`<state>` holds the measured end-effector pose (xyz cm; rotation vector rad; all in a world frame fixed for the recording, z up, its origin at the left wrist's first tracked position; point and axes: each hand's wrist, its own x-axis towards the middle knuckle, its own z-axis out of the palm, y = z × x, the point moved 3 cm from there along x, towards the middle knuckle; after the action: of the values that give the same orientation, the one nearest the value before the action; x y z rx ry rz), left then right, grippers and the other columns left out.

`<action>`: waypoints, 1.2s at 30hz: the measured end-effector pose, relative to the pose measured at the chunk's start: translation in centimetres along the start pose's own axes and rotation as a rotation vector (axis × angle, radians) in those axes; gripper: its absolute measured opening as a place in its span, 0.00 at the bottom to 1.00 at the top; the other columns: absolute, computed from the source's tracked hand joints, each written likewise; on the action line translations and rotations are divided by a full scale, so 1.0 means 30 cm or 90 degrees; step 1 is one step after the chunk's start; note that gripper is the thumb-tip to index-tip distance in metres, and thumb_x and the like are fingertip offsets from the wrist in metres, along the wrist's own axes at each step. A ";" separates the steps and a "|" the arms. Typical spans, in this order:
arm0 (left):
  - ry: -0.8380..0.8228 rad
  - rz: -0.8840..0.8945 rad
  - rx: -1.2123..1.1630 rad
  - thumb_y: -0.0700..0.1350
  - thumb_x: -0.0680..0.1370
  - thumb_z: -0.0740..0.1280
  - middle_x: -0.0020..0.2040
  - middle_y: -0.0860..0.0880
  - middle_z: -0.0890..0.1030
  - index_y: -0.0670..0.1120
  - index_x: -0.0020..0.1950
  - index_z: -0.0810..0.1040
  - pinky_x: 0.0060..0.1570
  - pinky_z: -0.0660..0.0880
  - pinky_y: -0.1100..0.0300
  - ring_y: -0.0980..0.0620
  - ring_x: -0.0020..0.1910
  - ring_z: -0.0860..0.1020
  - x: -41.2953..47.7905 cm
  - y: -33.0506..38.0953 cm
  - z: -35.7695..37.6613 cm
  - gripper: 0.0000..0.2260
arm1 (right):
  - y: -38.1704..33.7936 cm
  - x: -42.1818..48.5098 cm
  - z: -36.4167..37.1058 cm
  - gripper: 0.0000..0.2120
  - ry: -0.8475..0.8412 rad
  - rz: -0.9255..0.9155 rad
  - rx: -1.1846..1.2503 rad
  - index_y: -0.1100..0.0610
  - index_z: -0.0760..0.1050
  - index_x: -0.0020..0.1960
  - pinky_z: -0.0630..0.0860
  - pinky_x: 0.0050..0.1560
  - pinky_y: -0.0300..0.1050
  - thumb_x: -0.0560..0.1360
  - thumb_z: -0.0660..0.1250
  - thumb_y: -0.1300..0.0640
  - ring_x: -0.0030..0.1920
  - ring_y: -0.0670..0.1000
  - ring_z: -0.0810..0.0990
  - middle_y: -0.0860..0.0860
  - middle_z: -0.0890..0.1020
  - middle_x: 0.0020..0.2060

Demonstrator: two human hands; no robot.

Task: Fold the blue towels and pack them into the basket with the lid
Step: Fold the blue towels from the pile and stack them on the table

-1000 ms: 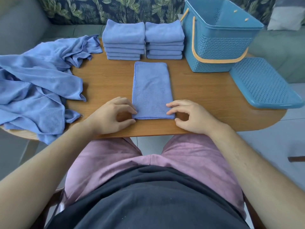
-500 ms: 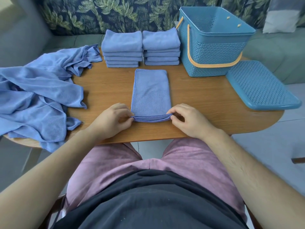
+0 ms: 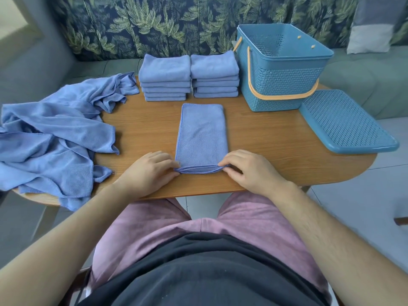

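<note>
A blue towel (image 3: 202, 133), folded into a long narrow strip, lies lengthwise in the middle of the wooden table (image 3: 269, 146). My left hand (image 3: 148, 171) pinches its near left corner and my right hand (image 3: 247, 168) pinches its near right corner; the near edge is slightly lifted off the wood. Two stacks of folded blue towels (image 3: 189, 77) stand side by side at the back. The blue basket (image 3: 280, 69) with an orange handle stands open at the back right, and its perforated lid (image 3: 346, 122) lies flat beside it on the right.
A heap of unfolded blue towels (image 3: 53, 138) covers the table's left end and hangs over the edge. A sofa with leaf-print cushions (image 3: 154, 25) runs behind the table. My lap sits under the near edge.
Both hands went from resting flat beside the strip's near end to pinching its two near corners, and the near edge has risen a little. The camera has tilted up slightly.
</note>
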<state>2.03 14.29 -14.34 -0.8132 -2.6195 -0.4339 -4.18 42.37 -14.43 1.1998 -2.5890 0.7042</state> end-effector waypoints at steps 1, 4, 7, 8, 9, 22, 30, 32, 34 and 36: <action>-0.006 -0.005 -0.013 0.49 0.79 0.68 0.46 0.49 0.81 0.43 0.54 0.83 0.46 0.77 0.53 0.49 0.44 0.79 0.003 0.007 -0.003 0.11 | 0.000 0.001 -0.006 0.06 0.007 0.026 0.036 0.51 0.82 0.53 0.78 0.53 0.48 0.77 0.70 0.56 0.52 0.44 0.80 0.43 0.84 0.49; -0.011 -0.113 -0.133 0.52 0.78 0.68 0.42 0.54 0.80 0.47 0.49 0.81 0.42 0.74 0.62 0.58 0.40 0.76 0.019 0.016 -0.046 0.09 | -0.008 0.009 -0.057 0.07 0.023 0.120 0.172 0.49 0.82 0.52 0.76 0.49 0.40 0.76 0.73 0.59 0.43 0.38 0.79 0.42 0.83 0.44; 0.001 -0.239 -0.238 0.46 0.78 0.72 0.40 0.53 0.81 0.51 0.46 0.80 0.42 0.75 0.58 0.53 0.39 0.77 0.062 -0.006 -0.089 0.02 | -0.022 0.043 -0.125 0.10 0.023 0.178 0.248 0.44 0.77 0.48 0.73 0.43 0.35 0.76 0.73 0.58 0.38 0.40 0.79 0.44 0.82 0.41; 0.013 -0.264 -0.255 0.44 0.78 0.72 0.41 0.53 0.81 0.51 0.48 0.80 0.43 0.75 0.57 0.52 0.40 0.77 0.087 -0.015 -0.102 0.03 | -0.021 0.065 -0.142 0.10 0.026 0.182 0.251 0.45 0.77 0.45 0.72 0.42 0.33 0.76 0.72 0.60 0.38 0.40 0.79 0.44 0.83 0.40; 0.027 -0.282 -0.271 0.42 0.78 0.71 0.42 0.53 0.81 0.52 0.50 0.79 0.43 0.75 0.58 0.52 0.40 0.77 0.112 -0.024 -0.115 0.05 | -0.018 0.092 -0.155 0.10 0.029 0.182 0.247 0.46 0.78 0.43 0.71 0.42 0.31 0.77 0.71 0.62 0.39 0.40 0.79 0.44 0.83 0.41; 0.004 -0.352 -0.223 0.43 0.78 0.68 0.47 0.53 0.77 0.52 0.50 0.83 0.45 0.67 0.73 0.57 0.47 0.76 0.442 -0.265 -0.080 0.06 | 0.213 0.496 -0.080 0.10 -0.031 0.266 0.148 0.47 0.81 0.54 0.74 0.51 0.39 0.75 0.68 0.57 0.44 0.42 0.76 0.42 0.77 0.51; -0.093 -0.541 -0.086 0.53 0.80 0.65 0.71 0.50 0.67 0.53 0.68 0.77 0.71 0.62 0.50 0.46 0.71 0.63 0.474 -0.335 0.110 0.17 | 0.270 0.545 0.066 0.29 -0.186 0.369 0.064 0.50 0.63 0.78 0.54 0.77 0.50 0.79 0.64 0.45 0.79 0.53 0.56 0.50 0.59 0.79; -0.072 -0.476 -0.064 0.55 0.82 0.62 0.78 0.53 0.61 0.54 0.73 0.72 0.73 0.56 0.48 0.50 0.78 0.56 0.490 -0.291 0.126 0.20 | 0.243 0.541 0.084 0.30 -0.181 0.373 0.023 0.46 0.54 0.81 0.48 0.79 0.54 0.81 0.58 0.44 0.81 0.53 0.46 0.50 0.48 0.82; -0.094 -0.416 -0.058 0.57 0.83 0.56 0.81 0.56 0.56 0.55 0.77 0.66 0.76 0.51 0.50 0.54 0.80 0.51 0.498 -0.263 0.147 0.22 | 0.205 0.541 0.112 0.29 -0.176 0.336 -0.018 0.43 0.50 0.82 0.45 0.79 0.55 0.83 0.53 0.44 0.82 0.53 0.42 0.50 0.43 0.82; -0.124 -0.421 -0.056 0.58 0.84 0.53 0.82 0.57 0.53 0.58 0.79 0.62 0.79 0.50 0.48 0.55 0.81 0.48 0.475 -0.270 0.180 0.23 | 0.186 0.526 0.150 0.28 -0.179 0.330 -0.047 0.43 0.49 0.82 0.43 0.80 0.55 0.84 0.50 0.42 0.82 0.55 0.41 0.52 0.42 0.82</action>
<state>-15.04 16.85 -14.53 0.0221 -3.0283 -0.6690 -18.59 32.74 -14.35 0.6389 -3.1742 0.5452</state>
